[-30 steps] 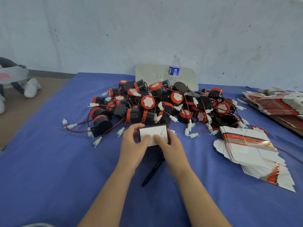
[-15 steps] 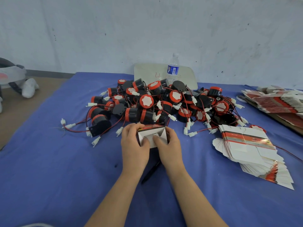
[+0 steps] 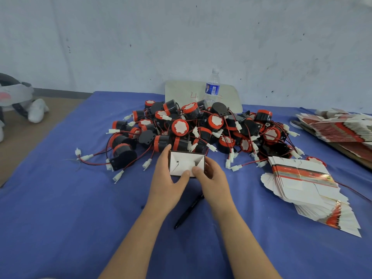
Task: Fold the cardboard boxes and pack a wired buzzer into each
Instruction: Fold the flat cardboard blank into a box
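A small white cardboard box (image 3: 185, 163) is held between both hands just in front of the buzzer pile, its folded flap end facing me. My left hand (image 3: 166, 178) grips its left side, thumb on the lower edge. My right hand (image 3: 213, 181) grips the right side, thumb pressing the flaps. Behind the box lies a heap of black-and-red wired buzzers (image 3: 201, 129) with red-black leads and white plugs. A fanned stack of flat unfolded boxes (image 3: 306, 186) lies to the right.
A black pen (image 3: 188, 213) lies on the blue tablecloth (image 3: 60, 208) under my right wrist. A water bottle (image 3: 212, 87) and a pale board (image 3: 181, 91) stand at the wall. More flat boxes (image 3: 342, 125) are piled far right. The table's left edge drops to the floor.
The box has turned in my hands: its open white inside showed half a second ago, and now the closed flap end faces me. Both thumbs have shifted onto the flaps.
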### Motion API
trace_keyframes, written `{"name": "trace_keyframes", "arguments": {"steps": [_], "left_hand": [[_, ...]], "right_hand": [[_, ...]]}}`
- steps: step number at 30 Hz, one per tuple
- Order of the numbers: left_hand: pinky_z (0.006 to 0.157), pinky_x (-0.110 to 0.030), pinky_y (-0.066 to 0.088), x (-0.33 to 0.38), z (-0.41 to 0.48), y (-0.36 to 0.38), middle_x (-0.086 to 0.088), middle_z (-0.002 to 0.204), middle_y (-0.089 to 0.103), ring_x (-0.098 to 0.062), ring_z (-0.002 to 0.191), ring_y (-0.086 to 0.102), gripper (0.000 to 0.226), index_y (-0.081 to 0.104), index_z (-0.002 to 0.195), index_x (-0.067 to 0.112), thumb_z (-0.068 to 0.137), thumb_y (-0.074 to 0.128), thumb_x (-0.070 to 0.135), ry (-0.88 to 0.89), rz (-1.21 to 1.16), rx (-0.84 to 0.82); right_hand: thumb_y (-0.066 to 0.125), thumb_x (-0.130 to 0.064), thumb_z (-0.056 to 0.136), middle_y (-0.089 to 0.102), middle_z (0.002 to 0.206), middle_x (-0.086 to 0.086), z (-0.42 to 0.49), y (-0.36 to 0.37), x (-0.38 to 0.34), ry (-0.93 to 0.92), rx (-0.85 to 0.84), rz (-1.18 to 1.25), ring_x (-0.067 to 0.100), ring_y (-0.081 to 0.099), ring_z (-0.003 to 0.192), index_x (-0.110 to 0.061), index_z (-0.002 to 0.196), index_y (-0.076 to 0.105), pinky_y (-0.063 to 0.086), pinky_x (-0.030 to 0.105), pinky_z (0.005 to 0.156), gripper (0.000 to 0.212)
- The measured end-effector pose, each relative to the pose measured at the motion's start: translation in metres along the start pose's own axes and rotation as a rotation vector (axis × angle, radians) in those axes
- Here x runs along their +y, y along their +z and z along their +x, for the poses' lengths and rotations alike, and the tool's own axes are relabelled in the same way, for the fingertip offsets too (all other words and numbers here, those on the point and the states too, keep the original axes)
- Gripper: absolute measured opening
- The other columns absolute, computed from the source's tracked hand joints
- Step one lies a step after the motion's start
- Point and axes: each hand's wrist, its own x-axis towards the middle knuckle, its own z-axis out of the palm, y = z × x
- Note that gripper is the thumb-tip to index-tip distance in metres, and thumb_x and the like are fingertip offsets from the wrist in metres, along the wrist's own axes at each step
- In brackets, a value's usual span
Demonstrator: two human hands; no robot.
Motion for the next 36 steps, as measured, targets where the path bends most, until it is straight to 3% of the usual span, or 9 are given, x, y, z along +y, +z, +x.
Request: {"name": "trace_keyframes", "arguments": {"steps": [2,11,15,19,23,27,30,34,36], "left_hand": [[0.102,-0.018,0.037,0.001,-0.001,0.003,0.005,0.142,0.043,-0.008,0.128,0.043,0.070,0.028,0.145,0.024,0.088,0.063,0.007,0.046,0.024,0.023],[0.100,-0.023,0.043,0.003,-0.005,0.010,0.004,0.136,0.048,-0.009,0.123,0.048,0.066,0.031,0.144,0.020,0.087,0.063,0.007,0.097,0.028,0.077],[0.096,-0.009,0.039,0.003,-0.005,0.007,0.011,0.140,0.043,-0.001,0.125,0.043,0.078,0.022,0.148,0.027,0.085,0.069,0.019,0.081,0.017,0.081],[0.108,-0.018,0.034,0.003,-0.002,0.002,0.014,0.149,0.032,0.002,0.134,0.033,0.092,0.012,0.151,0.029,0.082,0.072,0.018,0.058,-0.039,0.029],[0.091,0.002,0.031,0.000,-0.004,0.006,0.038,0.133,0.028,0.025,0.118,0.030,0.086,0.008,0.141,0.046,0.087,0.066,0.012,0.061,-0.044,0.001],[0.098,-0.010,0.035,0.001,-0.006,0.010,0.018,0.141,0.037,0.006,0.126,0.039,0.084,0.007,0.137,0.052,0.089,0.060,0.009,0.064,-0.044,-0.009],[0.102,-0.016,0.037,0.002,-0.006,0.011,0.015,0.145,0.035,0.001,0.129,0.039,0.091,0.001,0.137,0.050,0.086,0.067,0.013,0.089,-0.040,0.003],[0.097,-0.006,0.033,0.007,-0.006,0.007,0.040,0.131,0.035,0.015,0.125,0.036,0.096,0.001,0.141,0.046,0.081,0.074,0.030,0.073,-0.131,-0.035],[0.109,-0.021,0.031,0.010,-0.002,0.007,0.027,0.142,0.035,0.004,0.134,0.031,0.093,0.004,0.148,0.041,0.078,0.066,0.050,0.012,-0.229,-0.026]], "right_hand": [[0.056,-0.002,0.092,0.065,0.119,0.002,0.001,0.002,0.001,0.030,0.057,0.053,0.013,0.060,0.112,-0.011,0.123,0.056,0.050,0.032,0.098,0.032],[0.063,-0.004,0.088,0.065,0.111,-0.002,0.001,0.006,0.004,-0.013,0.134,0.061,0.011,0.063,0.103,-0.018,0.115,0.055,0.054,0.023,0.084,0.030],[0.062,-0.014,0.092,0.066,0.114,-0.002,0.002,0.002,0.000,-0.031,0.071,0.036,0.010,0.062,0.107,-0.019,0.117,0.057,0.052,0.028,0.092,0.027],[0.055,-0.012,0.096,0.064,0.119,-0.008,0.001,-0.003,-0.004,-0.050,-0.040,0.027,0.001,0.059,0.110,-0.019,0.123,0.058,0.048,0.019,0.095,0.029],[0.052,-0.002,0.093,0.067,0.114,-0.009,0.000,0.000,-0.003,-0.085,-0.012,0.016,0.001,0.062,0.105,-0.023,0.116,0.060,0.051,0.019,0.087,0.032],[0.056,-0.005,0.094,0.067,0.114,-0.006,0.002,0.000,-0.001,-0.088,0.030,0.073,0.005,0.062,0.107,-0.018,0.119,0.059,0.052,0.022,0.088,0.028],[0.056,-0.011,0.095,0.067,0.117,-0.007,0.002,0.000,-0.003,-0.112,0.038,0.085,0.003,0.061,0.110,-0.013,0.125,0.058,0.051,0.022,0.091,0.030],[0.045,-0.028,0.101,0.066,0.120,-0.013,0.000,-0.003,-0.008,-0.094,-0.005,0.149,0.000,0.057,0.116,-0.025,0.123,0.061,0.046,0.022,0.099,0.027],[0.044,-0.023,0.102,0.065,0.121,-0.013,-0.001,-0.003,-0.010,-0.140,0.012,0.133,0.001,0.056,0.117,-0.030,0.118,0.060,0.045,0.024,0.101,0.024]]}}
